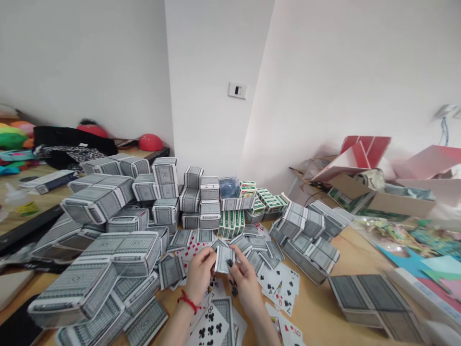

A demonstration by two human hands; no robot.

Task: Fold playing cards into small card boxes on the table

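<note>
Between my two hands is a small stack of playing cards [223, 257], its grey patterned back facing me. My left hand [199, 269], with a red string round the wrist, pinches the stack's left side. On the other side my right hand [245, 275], with dark nail polish, grips the right edge, thumb on top. Loose playing cards [212, 327] lie below my forearms, some face up with clubs showing. More face-up cards [281, 283] spread to the right of my right hand. Grey-backed cards [257, 250] are heaped just beyond my fingers.
Wrapped blocks of grey-backed decks [86, 274] pile up on the left, with further blocks [309, 235] at right. Green-and-white card boxes [231, 223] stand near the wall. Open cardboard boxes [392, 202] and coloured paper [406, 264] lie far right; red domes [150, 142] sit at back left.
</note>
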